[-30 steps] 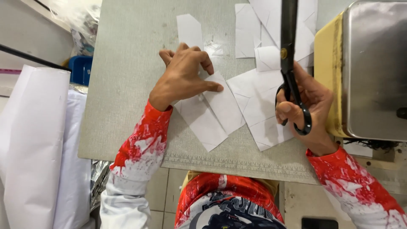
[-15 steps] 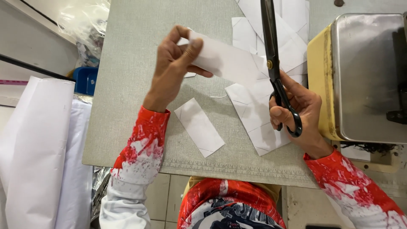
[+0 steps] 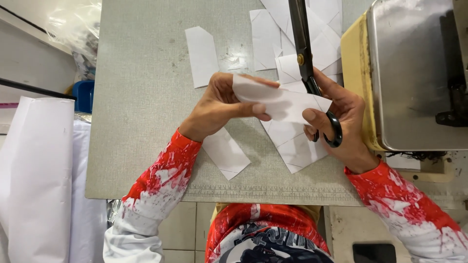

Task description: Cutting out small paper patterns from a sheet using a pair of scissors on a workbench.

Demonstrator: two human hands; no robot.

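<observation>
Your left hand (image 3: 219, 109) is closed on a white paper piece (image 3: 280, 102), thumb on top and fingers curled underneath, holding it just above the grey table (image 3: 141, 122) between your two hands. Your right hand (image 3: 343, 124) grips a pair of black scissors (image 3: 304, 58), fingers through the loop handles, while its thumb presses on the right end of the same paper piece; the long blades point away from you, up past the top edge of the view, and they look closed or nearly so. Under and just beyond the held piece lies a loose heap of similar white cut pieces (image 3: 292, 141), overlapping one another. One narrow piece with a slanted end (image 3: 201, 56) lies alone on the table farther out to the left, and another small piece (image 3: 225, 153) lies partly under your left wrist. To the right of your right hand stands a metal machine (image 3: 414, 73) with a yellowish side. At the far left hangs white cloth (image 3: 36, 180), with a blue container (image 3: 84, 95) just above it
</observation>
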